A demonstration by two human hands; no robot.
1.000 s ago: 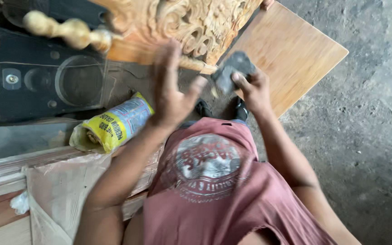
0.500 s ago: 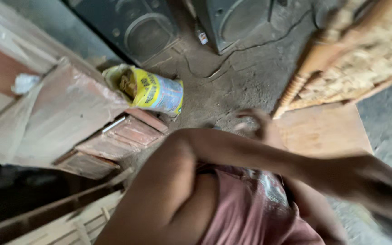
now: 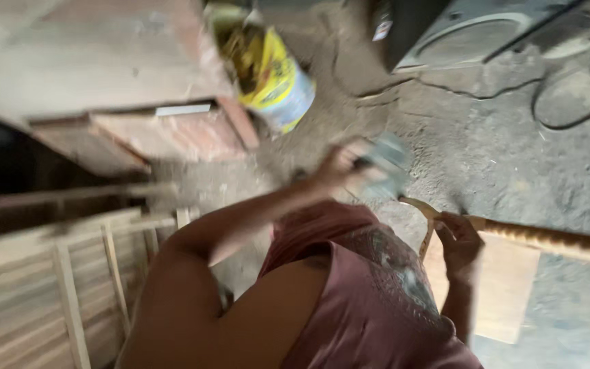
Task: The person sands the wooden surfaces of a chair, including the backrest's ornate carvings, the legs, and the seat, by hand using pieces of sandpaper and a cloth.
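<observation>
a: head view looks down over the person's pink shirt (image 3: 377, 314) to a dusty floor (image 3: 486, 157). what could go wrong from here?

b: my worry is the turned wooden rail (image 3: 554, 240). it runs off to the right with only one end held, so a hard push near that end could make it swing or roll on the flat board (image 3: 507, 287) beneath it.

a: and the grey pad (image 3: 385, 167)?

b: it's badly blurred, so i'd guess the arm is moving fast. a loose pad moving like that could slip out, or the knuckles could hit the rail.

a: how are the hands set?

b: the left hand (image 3: 343, 167) has its grip closed around the grey pad, fingers curled, just above and to the left of the rail's near end. blur hides how tight it is. the right hand (image 3: 460, 242) has its grip wrapped on the rail's near end, with the thumb against the wood.

a: so where does the rail sit?

b: it's low on the right, with the near end in the right hand, the rest lying across the board and the far end out of frame.

a: anything nearby to trip on?

b: a black cable (image 3: 568, 109) loops on the floor beyond, well apart from the hands. a yellow and white container (image 3: 278, 78) lies tipped by a wooden box (image 3: 165, 130). a slatted frame (image 3: 69, 294) stands close on the left, where an elbow pulled back could catch it.
</observation>
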